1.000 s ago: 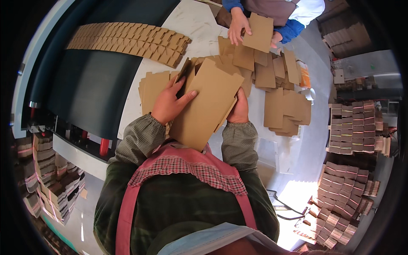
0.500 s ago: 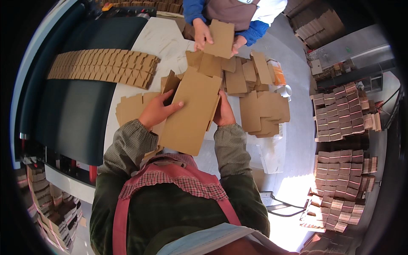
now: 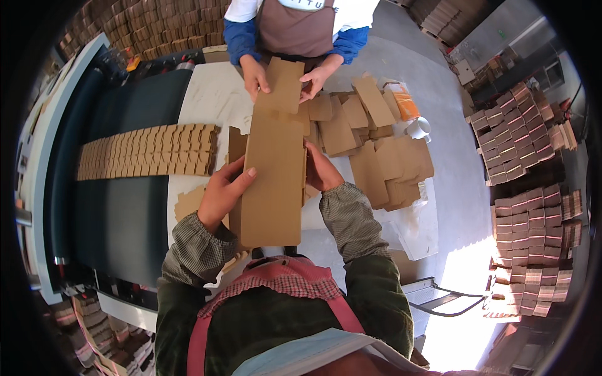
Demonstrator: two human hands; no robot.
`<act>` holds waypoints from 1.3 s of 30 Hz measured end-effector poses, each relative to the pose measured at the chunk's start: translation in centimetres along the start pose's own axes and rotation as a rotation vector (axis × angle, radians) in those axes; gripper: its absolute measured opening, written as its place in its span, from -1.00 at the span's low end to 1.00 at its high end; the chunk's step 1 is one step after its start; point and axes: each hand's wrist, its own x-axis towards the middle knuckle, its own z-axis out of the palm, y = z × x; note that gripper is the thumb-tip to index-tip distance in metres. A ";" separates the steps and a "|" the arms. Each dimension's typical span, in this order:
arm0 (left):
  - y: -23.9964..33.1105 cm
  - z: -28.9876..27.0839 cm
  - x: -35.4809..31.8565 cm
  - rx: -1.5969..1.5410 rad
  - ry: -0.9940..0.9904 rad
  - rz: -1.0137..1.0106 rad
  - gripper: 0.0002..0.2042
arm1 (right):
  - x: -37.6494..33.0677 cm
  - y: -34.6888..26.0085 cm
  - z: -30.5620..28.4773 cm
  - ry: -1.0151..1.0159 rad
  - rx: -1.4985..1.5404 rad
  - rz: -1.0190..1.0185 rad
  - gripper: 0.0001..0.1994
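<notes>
Cardboard: long flat brown folded carton blank (image 3: 274, 182), held upright between both hands over the white table (image 3: 207, 100). Left hand (image 3: 221, 194) curled round its left edge, thumb across the face, fingers behind. Right hand (image 3: 321, 170) closed on the right edge near the top. Judged light, stiff along its length but easy to crease or bow, dry, not slippery; fold edges are the strong spots, so grip there, at mid-height on both sides. Row of overlapped brown blanks (image 3: 147, 151) lies left of the left hand on the dark conveyor belt (image 3: 119, 213); loose pile of flat blanks (image 3: 376, 150) right of the right hand. Versus half a second back: blank turned from tilted to near vertical and looks narrower; the co-worker's blank (image 3: 282, 84) is just beyond its top.
</notes>
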 end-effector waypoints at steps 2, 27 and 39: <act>0.3 1.9 3.0 -0.036 -0.015 -0.013 -0.43 | 1.9 -0.8 -3.5 -0.022 0.019 -0.028 -0.42; -4.3 14.1 17.8 -0.262 0.054 -0.404 -0.35 | 7.5 -4.9 -17.6 0.041 0.034 0.122 -0.41; -4.6 15.5 13.6 -0.373 -0.025 -0.482 -0.53 | 1.9 -3.2 -20.3 0.068 0.106 -0.084 -0.07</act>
